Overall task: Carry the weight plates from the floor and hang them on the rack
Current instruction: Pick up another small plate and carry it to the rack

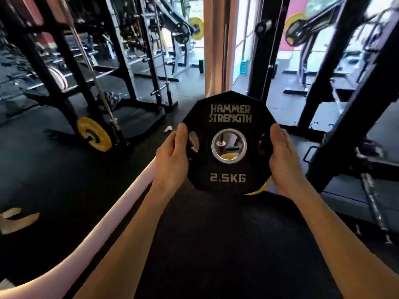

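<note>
I hold a black 2.5 kg weight plate (228, 169) upright in front of me, its lettered face toward the camera. My left hand (172, 160) grips its left edge and my right hand (285, 162) grips its right edge, thumbs on the face. Through the plate's steel-ringed centre hole I see a metal peg and a bit of yellow behind it. A yellow edge (262, 187) pokes out below the plate's lower right. A black rack frame (349, 117) stands at the right.
Another black rack (71, 67) stands at the left with a yellow plate (94, 134) low on it and a barbell leaning against it. Black rubber flooring lies below. More machines and yellow plates (195, 28) stand farther back by bright windows.
</note>
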